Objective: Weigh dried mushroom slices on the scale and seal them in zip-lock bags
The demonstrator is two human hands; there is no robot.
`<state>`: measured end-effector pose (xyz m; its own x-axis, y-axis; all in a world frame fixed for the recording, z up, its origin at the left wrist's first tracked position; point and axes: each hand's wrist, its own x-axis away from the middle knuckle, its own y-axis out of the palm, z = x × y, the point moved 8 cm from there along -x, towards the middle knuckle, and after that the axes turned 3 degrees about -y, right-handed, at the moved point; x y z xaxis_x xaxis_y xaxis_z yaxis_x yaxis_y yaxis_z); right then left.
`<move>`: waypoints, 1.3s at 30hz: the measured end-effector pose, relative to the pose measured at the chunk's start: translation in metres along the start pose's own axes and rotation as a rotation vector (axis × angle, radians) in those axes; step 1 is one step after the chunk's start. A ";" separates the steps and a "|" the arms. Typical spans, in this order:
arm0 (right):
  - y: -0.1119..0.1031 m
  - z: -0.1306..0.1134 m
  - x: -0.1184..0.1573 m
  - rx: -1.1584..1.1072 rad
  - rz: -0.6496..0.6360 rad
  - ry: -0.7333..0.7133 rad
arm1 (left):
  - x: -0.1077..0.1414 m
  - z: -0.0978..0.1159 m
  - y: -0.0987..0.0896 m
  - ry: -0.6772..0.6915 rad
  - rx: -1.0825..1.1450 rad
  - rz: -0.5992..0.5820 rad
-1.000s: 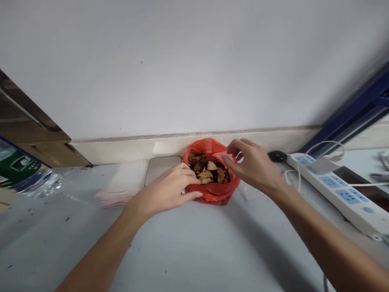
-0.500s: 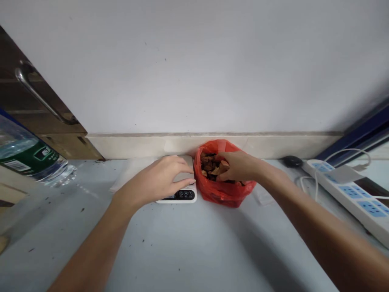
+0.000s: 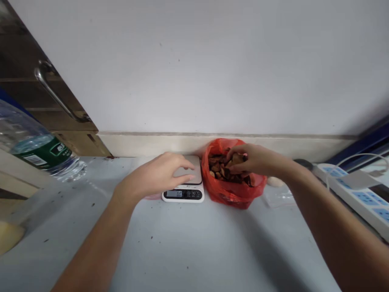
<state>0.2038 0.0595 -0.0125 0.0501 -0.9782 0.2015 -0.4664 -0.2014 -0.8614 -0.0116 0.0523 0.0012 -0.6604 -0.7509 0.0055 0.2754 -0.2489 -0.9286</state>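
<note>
A small white scale lies on the grey tabletop, its display lit and reading 0.0. Over the left part of its plate is my left hand, thumb and fingers apart, holding nothing. Right beside the scale stands an open red plastic bag full of brown dried pieces. My right hand reaches into the bag from the right, fingers bent round some of the brown pieces.
A water bottle with a green label is at the left, near a cabinet handle. To the right are a clear plastic bag, a dark object and a white power strip with cables. The wall rises behind.
The view has shifted, so most things appear farther right. My left hand now sits farther left relative to the scale, uncovering its display. My right hand's fingers have curled more among the pieces.
</note>
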 end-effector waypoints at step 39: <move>0.069 -0.091 -0.045 -0.631 -0.149 -0.192 | 0.015 -0.090 0.022 -0.430 -0.091 -0.360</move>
<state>0.0890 0.0940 -0.0389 0.2824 -0.9458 0.1601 -0.8660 -0.3232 -0.3817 -0.0785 0.0906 -0.0526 -0.3523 -0.8145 0.4610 0.0118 -0.4964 -0.8680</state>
